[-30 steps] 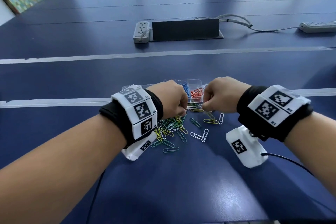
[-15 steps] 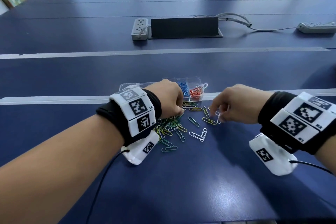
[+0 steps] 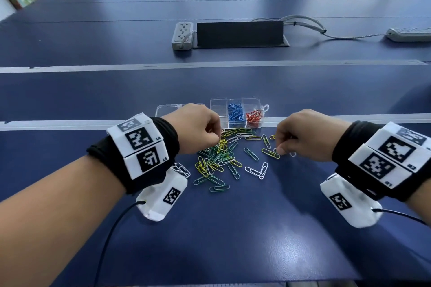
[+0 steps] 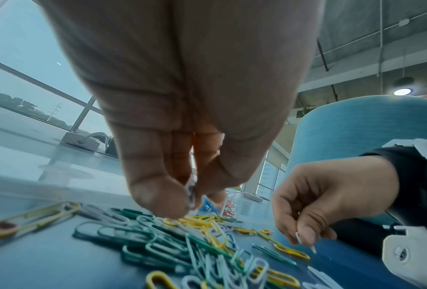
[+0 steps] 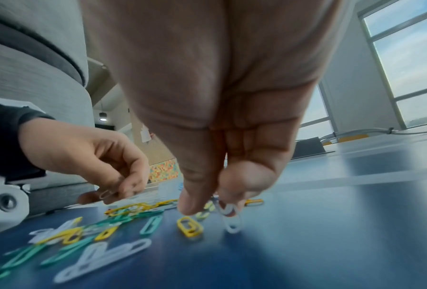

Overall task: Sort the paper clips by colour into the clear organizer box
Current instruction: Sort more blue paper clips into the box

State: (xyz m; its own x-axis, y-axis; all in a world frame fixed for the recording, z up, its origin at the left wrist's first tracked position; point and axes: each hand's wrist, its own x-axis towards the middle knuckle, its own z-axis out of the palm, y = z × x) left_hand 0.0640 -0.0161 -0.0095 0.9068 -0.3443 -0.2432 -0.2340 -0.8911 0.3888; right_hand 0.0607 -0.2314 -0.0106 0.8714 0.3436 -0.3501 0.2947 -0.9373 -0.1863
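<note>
A heap of green, yellow and white paper clips (image 3: 221,158) lies on the blue table in front of the clear organizer box (image 3: 235,112). Blue clips (image 3: 236,112) fill one compartment, red clips (image 3: 254,116) the one to its right. My left hand (image 3: 198,130) hovers over the heap's far edge and pinches a white clip (image 4: 190,192) between thumb and fingers. My right hand (image 3: 303,137) is to the right of the heap, fingers curled, pinching white clips (image 5: 229,215) just above the table. A yellow clip (image 5: 190,226) lies beside them.
Two grey power strips (image 3: 183,35) (image 3: 410,34) and a black cable box (image 3: 240,34) sit far back on the table. Chairs line the far side. Cables trail from both wrist cameras toward me.
My right hand moved right, away from the box and the left hand, and lowered onto the white clips at the heap's right side. My left hand stayed over the heap.
</note>
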